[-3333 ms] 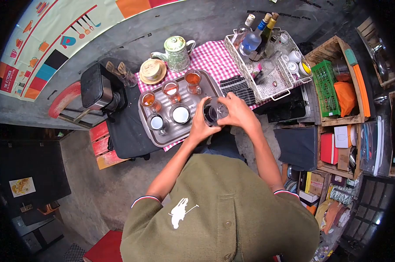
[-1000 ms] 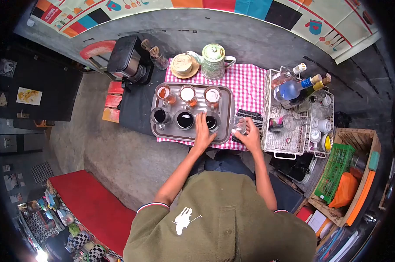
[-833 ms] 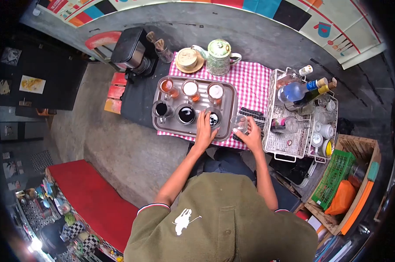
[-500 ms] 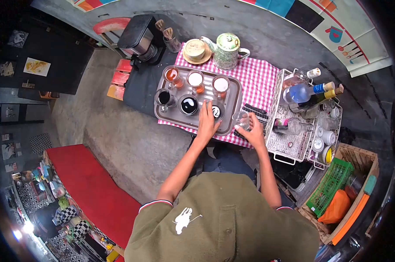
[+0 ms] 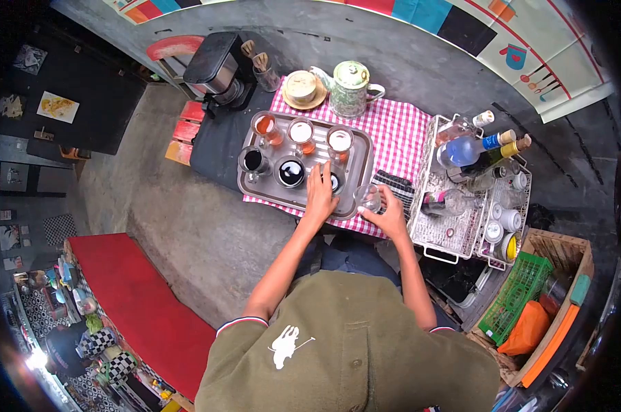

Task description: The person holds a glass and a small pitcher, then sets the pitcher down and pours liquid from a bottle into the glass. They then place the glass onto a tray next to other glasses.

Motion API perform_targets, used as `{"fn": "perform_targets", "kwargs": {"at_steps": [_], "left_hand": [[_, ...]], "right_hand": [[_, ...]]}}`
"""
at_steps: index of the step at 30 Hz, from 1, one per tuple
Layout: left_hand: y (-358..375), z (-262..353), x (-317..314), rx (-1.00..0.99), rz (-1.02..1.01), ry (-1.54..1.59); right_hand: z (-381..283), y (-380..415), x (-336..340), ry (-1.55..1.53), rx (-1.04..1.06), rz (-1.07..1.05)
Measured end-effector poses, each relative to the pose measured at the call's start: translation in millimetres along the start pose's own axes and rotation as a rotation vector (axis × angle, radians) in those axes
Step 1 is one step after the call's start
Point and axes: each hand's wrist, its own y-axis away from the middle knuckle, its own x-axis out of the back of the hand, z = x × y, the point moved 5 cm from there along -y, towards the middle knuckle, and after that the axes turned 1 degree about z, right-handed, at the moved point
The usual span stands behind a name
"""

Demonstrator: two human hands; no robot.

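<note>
On the checkered cloth lies a brown tray bearing several glass cups. Along its back row are a cup of amber drink and two cups with pale tops. The front row has cups of dark liquid. My left hand, fingers spread, is over the front right dark cup and partly hides it; whether it touches is unclear. My right hand holds an empty clear glass between thumb and fingers, by the tray's right front corner.
A green patterned teapot and a lidded cup on a saucer stand behind the tray. A coffee maker is at the back left. At right are a white wire rack with bottles and jars, and a wooden crate.
The whole view has shifted slightly, with the table items a little further left in it. My right hand, still holding the clear glass, is slightly closer to the tray.
</note>
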Motion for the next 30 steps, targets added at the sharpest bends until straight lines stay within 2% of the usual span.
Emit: {"fn": "perform_targets", "kwargs": {"at_steps": [5, 11, 13, 14, 17, 18, 21, 22, 25, 28, 30], "left_hand": [[7.5, 28.6, 9.4, -0.096, 0.076, 0.026], [17.8, 74.5, 15.6, -0.252, -0.073, 0.257], [17.3, 85.0, 11.0, -0.310, -0.129, 0.393], [17.9, 90.5, 10.3, -0.300, -0.087, 0.457], [13.8, 101.6, 5.2, -0.201, -0.153, 0.645], [10.6, 108.4, 11.1, -0.253, -0.070, 0.634], [2.5, 120.9, 15.0, -0.235, -0.069, 0.650], [0.0, 125.2, 16.3, -0.274, 0.002, 0.629], [-6.7, 135.0, 14.0, -0.224, -0.115, 0.727], [-9.2, 143.9, 6.7, -0.212, -0.145, 0.790], [-12.7, 148.1, -2.6, -0.192, -0.221, 0.851]], "right_hand": [[-0.7, 1.0, 8.5, -0.050, 0.031, 0.018], [-2.9, 2.8, 18.4, -0.093, 0.076, 0.018], [-8.6, 4.6, 21.7, -0.052, 0.026, -0.035], [-9.6, 5.2, 23.4, -0.037, 0.040, -0.039], [-17.9, 9.7, 33.3, -0.002, 0.077, -0.036], [-18.6, 10.5, 36.7, -0.005, 0.085, -0.023], [-21.2, 12.8, 46.7, -0.039, 0.095, 0.039], [-23.5, 13.2, 50.8, -0.043, 0.106, 0.063], [-27.4, 15.3, 66.3, -0.047, 0.121, 0.089], [-33.9, 20.5, 82.9, -0.070, 0.117, 0.072], [-38.5, 29.5, 95.4, -0.043, 0.103, 0.137]]}}
